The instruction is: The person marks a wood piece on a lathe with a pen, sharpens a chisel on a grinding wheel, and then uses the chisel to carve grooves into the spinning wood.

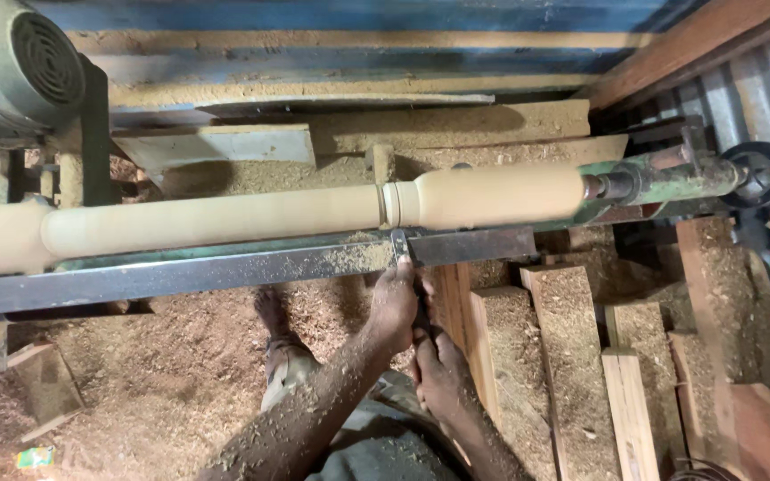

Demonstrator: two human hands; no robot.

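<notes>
At the lathe, we look down on a long pale wooden spindle [225, 218] that lies level across the view, its right end carried by a green tailstock [661, 178] with a black handwheel [764, 174]. Below the spindle runs a dark metal tool rest [180, 272], dusted with sawdust. Our left hand [394, 303] is closed over the upper part of a turning chisel [400, 245], just below the rest; our right hand [438, 370] is wrapped tight around its handle lower down, nearer our body. Both hands grip the one tool, touching each other. The chisel's blade lies on the rest and its tip meets the spindle right at a narrow turned bead [389, 203] where the thinner left stretch gives way to a thicker right stretch. Both forearms are flecked with wood dust. At the upper left sits a grey electric motor [11, 62] with a vented cover. Beneath the lathe, the floor [162, 356] is deep in sawdust, one bare foot [269, 312] stands on it, and several rough wooden blocks [572, 356] lean at the right, also coated.
</notes>
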